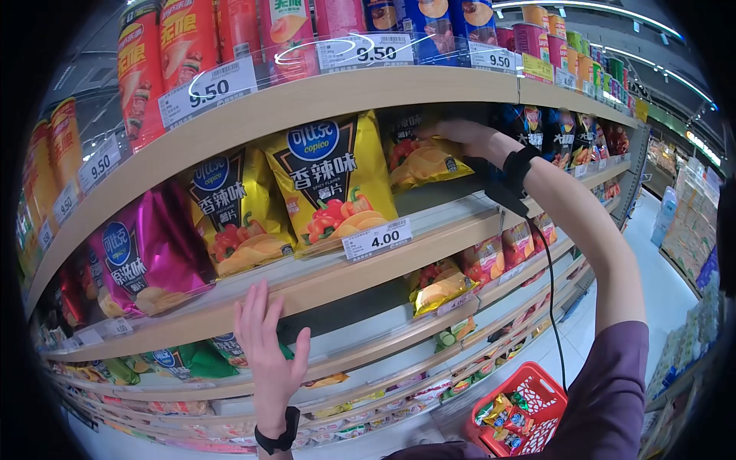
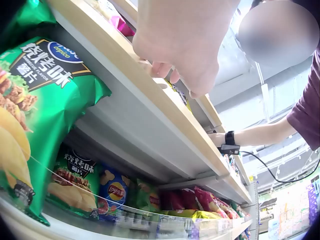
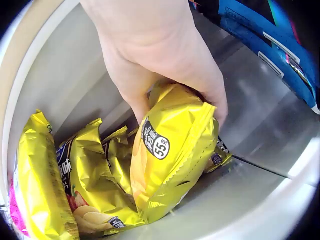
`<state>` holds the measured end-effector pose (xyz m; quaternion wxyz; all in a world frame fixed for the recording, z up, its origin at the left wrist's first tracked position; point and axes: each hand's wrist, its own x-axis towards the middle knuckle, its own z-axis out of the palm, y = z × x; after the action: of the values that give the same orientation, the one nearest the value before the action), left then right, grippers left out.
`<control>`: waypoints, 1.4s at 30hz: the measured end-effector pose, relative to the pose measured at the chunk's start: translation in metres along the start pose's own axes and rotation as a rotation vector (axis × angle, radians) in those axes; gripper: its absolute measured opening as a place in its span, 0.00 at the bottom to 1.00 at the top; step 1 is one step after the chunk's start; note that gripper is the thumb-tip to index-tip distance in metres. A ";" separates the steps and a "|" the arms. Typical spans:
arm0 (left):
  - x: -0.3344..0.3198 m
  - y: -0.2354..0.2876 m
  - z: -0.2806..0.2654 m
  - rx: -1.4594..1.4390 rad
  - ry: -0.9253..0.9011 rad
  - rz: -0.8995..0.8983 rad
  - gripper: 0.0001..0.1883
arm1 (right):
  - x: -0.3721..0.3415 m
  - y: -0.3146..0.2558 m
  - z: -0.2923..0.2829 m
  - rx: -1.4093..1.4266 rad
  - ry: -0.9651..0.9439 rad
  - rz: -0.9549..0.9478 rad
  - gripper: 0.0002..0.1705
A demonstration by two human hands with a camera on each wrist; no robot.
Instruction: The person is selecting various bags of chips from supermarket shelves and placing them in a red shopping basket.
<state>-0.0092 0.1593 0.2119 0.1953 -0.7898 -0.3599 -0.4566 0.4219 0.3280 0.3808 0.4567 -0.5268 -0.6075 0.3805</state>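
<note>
My right hand (image 1: 469, 138) reaches onto the upper shelf and grips a yellow bag of potato chips (image 1: 429, 162) by its upper part. In the right wrist view, thumb and fingers wrap round the two sides of that bag, which shows a "55" on its back. Several more yellow chip bags (image 3: 95, 185) stand beside it. My left hand (image 1: 272, 345) is raised at the front edge of the same shelf, fingers straight and thumb spread, holding nothing. Above and behind it stand two yellow chip bags (image 1: 326, 180) and a magenta chip bag (image 1: 149, 257).
A wooden shelf edge (image 1: 429, 244) carries a 4.00 price tag (image 1: 377, 239). Overhead is another shelf with chip canisters (image 1: 188, 46). Dark bags (image 1: 529, 126) stand to the right. A red basket (image 1: 481, 402) with snack bags sits on the floor. A black cable (image 1: 550, 307) hangs from my right wrist.
</note>
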 end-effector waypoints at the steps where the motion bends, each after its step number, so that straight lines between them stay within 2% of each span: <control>1: 0.001 -0.001 0.001 0.003 -0.001 0.002 0.32 | 0.002 0.002 -0.001 0.021 -0.017 0.006 0.17; 3: 0.002 -0.001 0.003 0.007 -0.006 0.006 0.34 | 0.005 0.006 -0.002 0.064 -0.050 0.020 0.22; 6: 0.006 0.003 0.002 0.057 -0.056 -0.023 0.35 | -0.021 -0.004 0.013 -0.070 -0.041 -0.084 0.24; 12: 0.016 0.007 0.009 0.199 -0.074 -0.029 0.35 | -0.006 -0.005 0.008 -0.112 -0.073 -0.136 0.24; 15: 0.019 0.007 0.007 0.177 -0.060 -0.032 0.35 | -0.006 -0.005 0.009 -0.078 -0.117 -0.135 0.25; 18: 0.024 0.005 0.003 0.152 -0.059 -0.024 0.34 | -0.010 -0.014 0.002 -0.147 -0.124 0.035 0.43; 21: 0.024 0.003 0.003 0.147 -0.049 -0.021 0.33 | -0.008 -0.009 -0.004 -0.241 -0.041 0.090 0.48; 24: 0.025 0.006 0.005 0.137 -0.026 -0.025 0.33 | -0.033 -0.028 0.009 -0.326 -0.041 0.058 0.52; 27: 0.024 0.007 0.006 0.103 -0.020 -0.050 0.33 | -0.012 -0.024 0.005 -0.379 -0.090 0.082 0.55; 30: 0.025 0.005 0.008 0.130 -0.006 -0.031 0.35 | 0.023 -0.015 -0.002 -0.345 -0.117 0.009 0.55; 35: 0.024 0.004 0.008 0.157 -0.007 -0.022 0.35 | 0.040 -0.024 -0.008 -0.383 -0.105 -0.180 0.53; 38: 0.027 0.011 0.004 0.151 -0.024 -0.048 0.35 | 0.042 -0.018 -0.005 -0.506 -0.089 -0.261 0.50; 41: 0.029 0.013 0.001 0.157 -0.040 -0.053 0.34 | 0.007 -0.028 0.021 -0.565 0.017 0.016 0.47; 42: 0.030 0.013 0.000 0.160 -0.046 -0.044 0.34 | 0.000 -0.030 0.026 -0.667 -0.002 0.072 0.45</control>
<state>0.0101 0.1624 0.2376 0.2393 -0.7739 -0.4170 -0.4123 0.3886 0.3240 0.4017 0.2448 -0.6679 -0.6802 0.1769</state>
